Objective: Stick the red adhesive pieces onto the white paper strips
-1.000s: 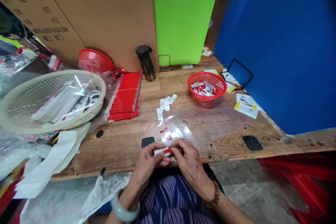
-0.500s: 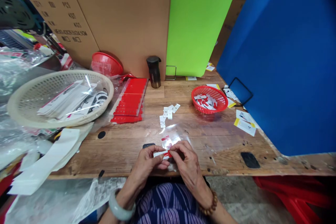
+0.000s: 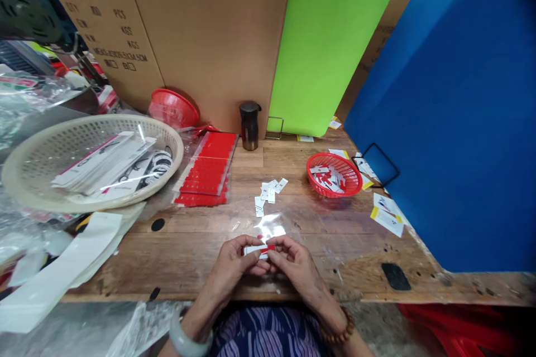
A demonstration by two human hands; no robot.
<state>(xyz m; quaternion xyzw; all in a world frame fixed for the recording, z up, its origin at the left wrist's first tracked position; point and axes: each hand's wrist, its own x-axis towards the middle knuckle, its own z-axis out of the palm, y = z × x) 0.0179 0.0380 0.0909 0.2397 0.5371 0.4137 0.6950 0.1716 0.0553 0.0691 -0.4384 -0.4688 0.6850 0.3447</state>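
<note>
Near the table's front edge, my left hand (image 3: 235, 259) pinches the white end of a small white and red card (image 3: 258, 249). My right hand (image 3: 295, 262) grips the red end of the same card, thumb and fingers closed on it. Just beyond the hands lies a clear plastic sheet (image 3: 272, 226) with bright glare on it. Several small white cards (image 3: 263, 192) are loosely piled farther back. A red basket (image 3: 354, 179) to the right contains white and red pieces. Red strips (image 3: 209, 167) in clear plastic lie stacked left of centre.
At the left is a big cream basket (image 3: 25, 195) of printed cards, with white paper strips (image 3: 71, 273) in front. A dark flask (image 3: 250, 125) stands by the cardboard (image 3: 209, 39). Green (image 3: 330, 39) and blue panels (image 3: 452, 122) rise behind and right.
My right fingers have closed in on the card and now lie flatter along its red end. The view has shifted slightly, so the table's front edge appears lower.
</note>
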